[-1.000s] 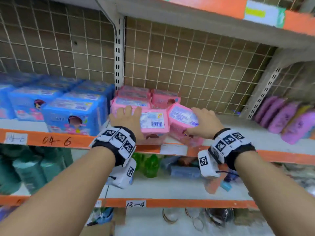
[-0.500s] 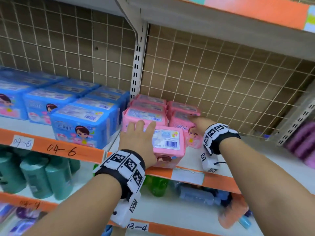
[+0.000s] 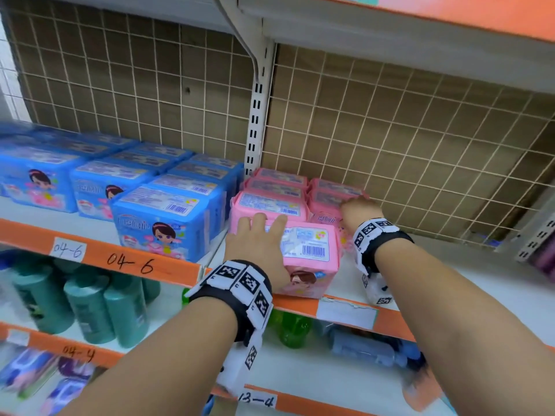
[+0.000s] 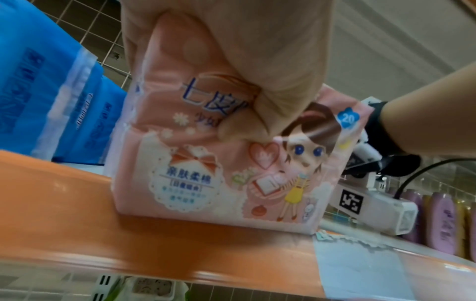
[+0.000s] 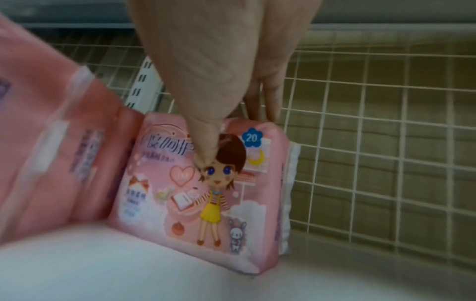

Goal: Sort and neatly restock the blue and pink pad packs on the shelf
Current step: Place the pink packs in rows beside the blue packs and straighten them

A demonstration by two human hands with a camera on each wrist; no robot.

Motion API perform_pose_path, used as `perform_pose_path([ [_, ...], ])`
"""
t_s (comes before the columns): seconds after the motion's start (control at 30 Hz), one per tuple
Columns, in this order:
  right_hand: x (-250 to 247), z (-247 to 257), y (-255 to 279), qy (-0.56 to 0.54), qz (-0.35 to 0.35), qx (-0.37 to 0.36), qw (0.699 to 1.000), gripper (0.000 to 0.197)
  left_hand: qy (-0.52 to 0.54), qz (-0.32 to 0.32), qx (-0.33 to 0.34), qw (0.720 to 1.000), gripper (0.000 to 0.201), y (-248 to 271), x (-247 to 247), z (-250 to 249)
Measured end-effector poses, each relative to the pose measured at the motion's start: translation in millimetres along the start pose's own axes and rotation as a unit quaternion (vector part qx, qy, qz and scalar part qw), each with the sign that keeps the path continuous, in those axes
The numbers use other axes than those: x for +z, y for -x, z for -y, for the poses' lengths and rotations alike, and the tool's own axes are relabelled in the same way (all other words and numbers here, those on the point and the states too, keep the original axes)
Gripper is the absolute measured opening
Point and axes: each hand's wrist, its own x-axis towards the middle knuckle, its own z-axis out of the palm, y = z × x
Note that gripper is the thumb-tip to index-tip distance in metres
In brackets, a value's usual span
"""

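Note:
Blue pad packs [image 3: 162,217] fill the left bay of the shelf in rows. Pink pad packs [image 3: 270,202] stand in two columns just right of the upright post. My left hand [image 3: 261,235] grips the front pink pack [image 3: 312,247] at the shelf edge, fingers over its top and thumb [image 4: 242,126] pressed on its printed face [image 4: 231,173]. My right hand [image 3: 359,211] holds another pink pack [image 5: 206,193] farther back in the right column, thumb on its front and fingers behind its top. That pack stands upright beside the wire grid.
The shelf lip [image 3: 135,262] is orange with price tags. A wire grid [image 3: 390,145] backs the shelf and a slotted post [image 3: 255,115] divides the bays. Bare white shelf [image 3: 450,265] lies right of the pink packs. Purple bottles [image 4: 438,215] stand far right, green bottles [image 3: 90,307] below.
My right hand has carried its pink pack from the front edge back into the right column. My left hand has stayed on the front pink pack. The view has moved closer.

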Motion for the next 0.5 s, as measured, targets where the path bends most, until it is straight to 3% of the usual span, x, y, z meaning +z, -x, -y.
perform_pose_path([
  [0.1,-2.0,-4.7,9.3,-0.103,0.023,-0.025,0.994,0.053,-0.016,0.019,0.0,1.0,0.094,0.0,-3.0,0.0],
  [0.13,-2.9,-7.6,16.0,-0.128,0.009,-0.024,0.991,0.061,-0.021,0.023,0.002,1.0,0.095,0.2,-3.2,0.4],
  [0.2,-7.0,-8.3,35.5,-0.2,-0.067,-0.016,0.977,0.058,-0.024,0.026,0.001,0.999,0.096,0.7,-3.1,1.5],
  [0.27,-12.3,-0.1,62.8,-0.365,-0.112,-0.026,0.924,0.05,-0.022,0.026,0.001,0.999,0.097,1.1,-4.7,1.8],
  [0.3,-15.9,6.9,77.2,-0.44,-0.106,-0.041,0.891,0.054,-0.018,0.023,0.003,1.0,0.096,1.9,-5.9,1.7],
  [0.33,-19.7,14.7,90.7,-0.468,-0.088,-0.065,0.877,0.063,-0.013,0.017,0.007,1.0,0.095,3.9,-6.6,2.0],
  [0.43,-23.4,37.5,120.4,-0.363,-0.024,-0.132,0.922,0.101,-0.009,0.009,0.023,1.0,0.096,13.3,-8.4,2.1],
  [0.5,-25.4,43.0,130.2,-0.308,-0.021,-0.131,0.942,0.113,0.008,0.024,0.03,0.999,0.1,17.9,-9.2,3.7],
])
